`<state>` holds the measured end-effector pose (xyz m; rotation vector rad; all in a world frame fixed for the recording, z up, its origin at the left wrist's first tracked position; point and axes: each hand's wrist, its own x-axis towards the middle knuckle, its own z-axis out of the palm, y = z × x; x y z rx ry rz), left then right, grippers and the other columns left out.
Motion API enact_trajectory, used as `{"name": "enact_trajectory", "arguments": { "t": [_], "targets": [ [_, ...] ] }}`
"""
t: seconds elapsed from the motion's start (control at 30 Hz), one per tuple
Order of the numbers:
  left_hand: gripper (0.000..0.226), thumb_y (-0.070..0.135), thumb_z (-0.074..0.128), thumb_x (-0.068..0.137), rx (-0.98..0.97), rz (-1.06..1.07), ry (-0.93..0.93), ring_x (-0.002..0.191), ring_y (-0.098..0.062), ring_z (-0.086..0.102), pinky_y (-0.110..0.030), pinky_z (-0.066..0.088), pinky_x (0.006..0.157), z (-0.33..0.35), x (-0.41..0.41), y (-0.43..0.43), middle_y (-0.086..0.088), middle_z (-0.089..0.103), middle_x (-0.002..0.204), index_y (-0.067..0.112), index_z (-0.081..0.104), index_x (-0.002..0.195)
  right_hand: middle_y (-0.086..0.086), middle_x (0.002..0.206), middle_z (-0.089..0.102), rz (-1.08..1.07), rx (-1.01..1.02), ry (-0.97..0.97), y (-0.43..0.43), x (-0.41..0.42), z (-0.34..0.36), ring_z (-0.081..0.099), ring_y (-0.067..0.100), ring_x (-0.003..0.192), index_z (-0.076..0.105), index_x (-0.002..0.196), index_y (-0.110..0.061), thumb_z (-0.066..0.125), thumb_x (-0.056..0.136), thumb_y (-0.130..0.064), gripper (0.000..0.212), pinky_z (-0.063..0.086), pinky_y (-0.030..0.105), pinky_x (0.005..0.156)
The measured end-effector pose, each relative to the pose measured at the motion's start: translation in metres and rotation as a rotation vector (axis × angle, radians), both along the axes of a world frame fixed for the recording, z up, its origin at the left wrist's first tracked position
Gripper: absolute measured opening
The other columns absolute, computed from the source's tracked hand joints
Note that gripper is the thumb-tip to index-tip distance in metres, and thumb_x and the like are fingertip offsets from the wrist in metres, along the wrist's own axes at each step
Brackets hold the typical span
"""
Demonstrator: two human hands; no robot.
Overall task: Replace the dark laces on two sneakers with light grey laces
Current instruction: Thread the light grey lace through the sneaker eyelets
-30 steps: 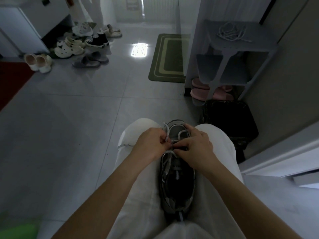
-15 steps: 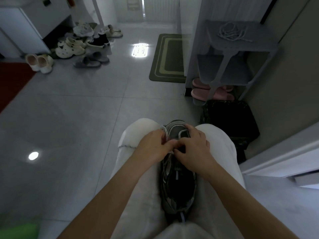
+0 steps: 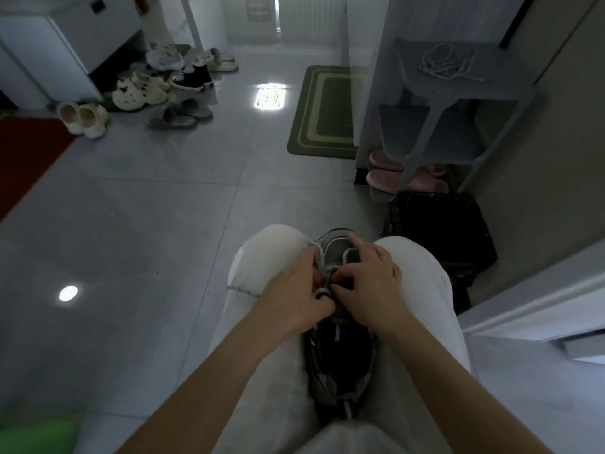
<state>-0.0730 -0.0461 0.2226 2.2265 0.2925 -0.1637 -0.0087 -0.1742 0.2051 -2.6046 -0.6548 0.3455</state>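
Beyond the lap lie pale grey floor tiles [image 3: 147, 240]. Left hand [image 3: 294, 290] pinches the light grey lace [image 3: 318, 252] at an eyelet. Right hand [image 3: 370, 283] pinches it too, index now stretched toeward over the dark grey mesh sneaker [image 3: 340, 362] wedged between the thighs, so relacing seems to be advancing.

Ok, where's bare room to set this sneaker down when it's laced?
Widest free patch: the tiled floor left of your left knee, bordered by the red mat, green mat and the shoe pile. The grey rack's top shelf is bare beside the coiled lace. Crowded: pink slippers under the rack, black bag by your right knee.
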Motion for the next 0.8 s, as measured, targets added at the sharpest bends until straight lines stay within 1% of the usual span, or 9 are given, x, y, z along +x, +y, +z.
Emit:
{"name": "enact_trajectory", "arguments": {
  "t": [0.07,0.13,0.2,0.3,0.37,0.47,0.63,0.73,0.8],
  "targets": [
    [0.074,0.013,0.062,0.076,-0.007,-0.014,-0.004,0.084,-0.012,0.061,-0.021,0.047,0.073,0.0,0.0,-0.001,0.009,0.06,0.09,0.029,0.03,0.14,-0.008,0.156,0.018,0.014,-0.004,-0.011,-0.004,0.0,0.003,0.011,0.022,0.138,0.073,0.089,-0.034,0.065,0.081,-0.037,0.012,0.011,0.037,0.109],
    [0.063,0.015,0.062,0.076,0.042,-0.043,-0.011,0.093,-0.016,0.061,-0.022,0.046,0.077,-0.001,0.0,0.002,0.003,0.063,0.103,0.026,0.043,0.134,-0.009,0.153,0.025,0.052,-0.034,-0.096,-0.01,-0.002,0.008,0.013,0.024,0.139,0.074,0.083,-0.033,0.067,0.078,-0.036,0.008,0.008,0.038,0.107],
    [0.051,0.021,0.063,0.072,0.062,-0.031,0.006,0.096,-0.016,0.061,-0.024,0.047,0.081,-0.001,0.0,0.006,0.001,0.063,0.11,0.023,0.056,0.123,-0.006,0.146,0.04,0.072,-0.018,-0.22,-0.021,-0.004,0.012,0.024,0.03,0.136,0.073,0.068,-0.031,0.073,0.07,-0.031,0.003,0.013,0.046,0.106],
    [0.047,0.025,0.062,0.068,-0.008,-0.006,0.053,0.091,-0.014,0.063,-0.031,0.051,0.084,0.0,0.0,0.004,0.001,0.068,0.103,0.021,0.061,0.115,-0.003,0.134,0.053,0.007,0.069,-0.251,-0.041,-0.007,0.015,0.035,0.032,0.129,0.071,0.06,-0.034,0.077,0.063,-0.03,0.008,0.022,0.055,0.104],
    [0.056,0.031,0.055,0.061,-0.021,0.002,0.038,0.092,-0.015,0.064,-0.033,0.052,0.085,-0.001,0.001,0.001,0.001,0.068,0.104,0.02,0.06,0.116,-0.003,0.128,0.056,-0.026,0.082,-0.265,-0.044,-0.007,0.013,0.037,0.031,0.126,0.07,0.06,-0.036,0.07,0.064,-0.034,0.004,0.025,0.055,0.103],
    [0.066,0.033,0.052,0.058,-0.03,0.01,0.05,0.099,-0.015,0.061,-0.035,0.05,0.089,-0.006,0.003,0.001,0.002,0.063,0.113,0.022,0.054,0.123,-0.002,0.125,0.056,-0.034,0.053,-0.261,-0.028,-0.004,0.012,0.039,0.03,0.124,0.073,0.067,-0.034,0.067,0.071,-0.033,0.008,0.022,0.05,0.105],
    [0.065,0.029,0.061,0.067,-0.041,-0.017,0.079,0.107,-0.014,0.056,-0.034,0.048,0.093,-0.01,0.005,0.003,0.002,0.054,0.124,0.025,0.048,0.13,-0.007,0.139,0.041,0.015,-0.079,-0.151,-0.004,0.011,0.011,0.026,0.019,0.132,0.07,0.093,-0.033,0.06,0.083,-0.044,0.018,0.011,0.041,0.112],
    [0.071,0.032,0.057,0.063,-0.052,-0.036,0.088,0.106,-0.013,0.056,-0.03,0.048,0.092,-0.012,0.007,0.003,0.002,0.054,0.122,0.023,0.047,0.132,-0.008,0.138,0.042,0.021,-0.067,-0.096,-0.002,0.014,0.007,0.03,0.019,0.131,0.068,0.095,-0.037,0.062,0.082,-0.044,0.016,0.012,0.041,0.112],
    [0.062,0.023,0.061,0.069,-0.154,0.012,0.073,0.1,-0.012,0.058,-0.026,0.05,0.087,-0.014,0.012,0.001,-0.003,0.06,0.116,0.015,0.05,0.13,-0.007,0.135,0.046,0.011,-0.008,-0.093,-0.004,0.014,0.003,0.035,0.019,0.128,0.071,0.094,-0.037,0.062,0.083,-0.045,0.016,0.017,0.042,0.11]
  ]
}}
